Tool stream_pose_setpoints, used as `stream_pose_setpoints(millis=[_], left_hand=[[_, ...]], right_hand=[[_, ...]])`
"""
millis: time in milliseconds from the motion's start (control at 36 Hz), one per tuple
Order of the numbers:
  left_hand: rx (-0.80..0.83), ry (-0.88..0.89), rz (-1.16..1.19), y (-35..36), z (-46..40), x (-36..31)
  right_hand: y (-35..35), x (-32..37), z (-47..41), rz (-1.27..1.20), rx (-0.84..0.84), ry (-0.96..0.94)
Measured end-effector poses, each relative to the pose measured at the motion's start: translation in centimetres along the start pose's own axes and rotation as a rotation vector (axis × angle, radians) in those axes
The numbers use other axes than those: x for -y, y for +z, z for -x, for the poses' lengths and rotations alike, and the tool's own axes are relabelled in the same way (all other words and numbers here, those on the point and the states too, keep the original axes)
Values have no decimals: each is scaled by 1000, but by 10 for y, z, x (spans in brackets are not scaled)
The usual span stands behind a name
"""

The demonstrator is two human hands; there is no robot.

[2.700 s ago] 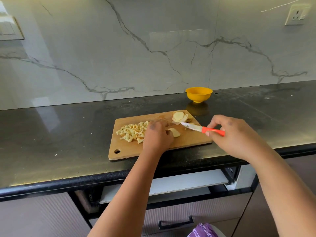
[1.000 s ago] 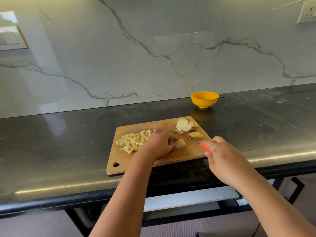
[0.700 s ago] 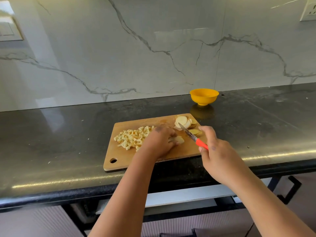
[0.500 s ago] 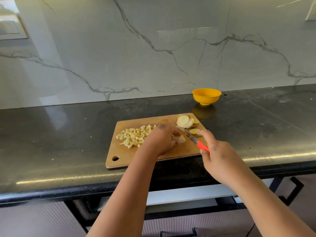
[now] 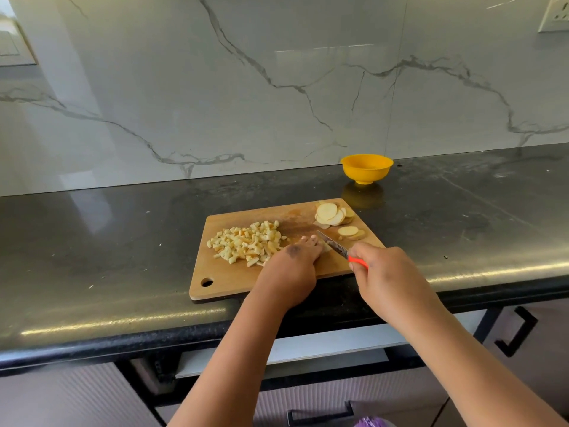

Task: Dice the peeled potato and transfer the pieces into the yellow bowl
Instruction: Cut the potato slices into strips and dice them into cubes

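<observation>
I stand at a dark stone bench with a wooden cutting board at its front edge, a hanging hole in the board's near left corner. My left hand lies palm down at the board's middle, fingers bent over a potato slice and holding it flat against the wood; only a pale sliver of it shows past my fingertips, so I cannot be sure how much is left under the hand. My right hand is wrapped tightly around the orange handle of a small knife, thumb side up. The blade angles away toward the board's far edge, its tip just beside my left fingertips and over the slice.

On the board's left half lies a loose heap of diced potato, small pale cubes and short sticks. At the far right corner sits a fanned stack of round slices, still whole. Just nearer, along the right edge, lie 2 more slices, also uncut.

The yellow bowl stands on the bench beyond the board's far right corner, near the marble back wall, well apart from both hands. It looks empty.

By my reckoning, dicing is somewhat past halfway: the heap is done, while the held slice, the stack and the 2 loose slices remain to be cut. None of the transfer has begun.
</observation>
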State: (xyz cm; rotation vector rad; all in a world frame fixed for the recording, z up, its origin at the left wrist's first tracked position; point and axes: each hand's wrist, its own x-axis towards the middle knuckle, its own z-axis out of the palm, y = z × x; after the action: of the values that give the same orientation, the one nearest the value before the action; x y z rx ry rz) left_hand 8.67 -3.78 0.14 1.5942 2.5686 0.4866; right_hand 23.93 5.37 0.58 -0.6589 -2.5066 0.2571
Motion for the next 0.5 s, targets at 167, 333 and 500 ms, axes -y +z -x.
stream_pose_setpoints(millis=[167, 333, 500], left_hand=[[18, 4, -39, 2, 1, -3], [73, -25, -50, -2, -1, -6], [68, -36, -41, -2, 3, -6]], right_hand=[[1, 21, 1, 204, 120, 0], [-10, 20, 29, 245, 155, 31], [-19, 3, 20, 91, 9, -4]])
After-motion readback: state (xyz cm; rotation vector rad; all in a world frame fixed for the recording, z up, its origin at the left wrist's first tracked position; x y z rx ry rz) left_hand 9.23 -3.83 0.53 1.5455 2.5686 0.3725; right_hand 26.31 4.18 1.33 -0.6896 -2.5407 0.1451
